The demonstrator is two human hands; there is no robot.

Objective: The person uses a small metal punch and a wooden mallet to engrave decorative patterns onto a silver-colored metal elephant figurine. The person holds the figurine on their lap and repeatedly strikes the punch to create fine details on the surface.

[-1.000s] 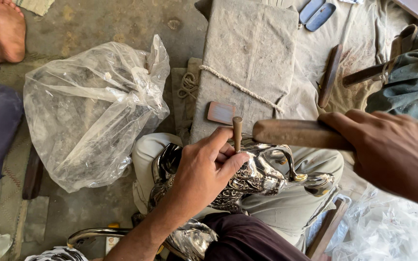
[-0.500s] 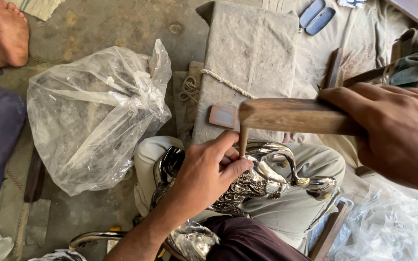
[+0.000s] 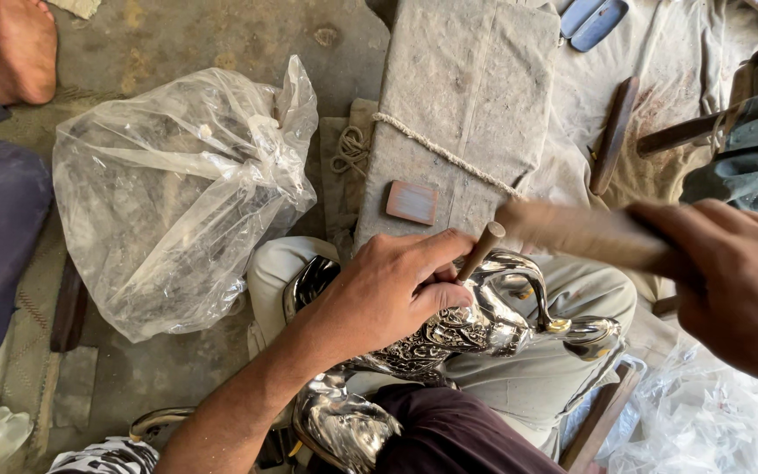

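Note:
My left hand [image 3: 392, 290] pinches a short wooden punch [image 3: 482, 248] and holds its tip against a shiny engraved metal vessel [image 3: 475, 320] that rests on my lap. My right hand [image 3: 734, 285] grips a wooden mallet [image 3: 581, 233], blurred with motion, its head just right of the punch's top. The vessel has a curved handle and a spout that points right. More polished metal [image 3: 339, 426] shows below my left forearm.
A crumpled clear plastic bag [image 3: 177, 197] lies at the left. A grey cloth-wrapped block [image 3: 471, 96] tied with cord carries a small reddish tile [image 3: 411, 202]. Another person's bare foot [image 3: 19, 48] is at top left. Wooden tools [image 3: 614, 132] lie at the right.
The mallet has swung down from above the punch to level with its top. My left hand and the vessel have stayed in place.

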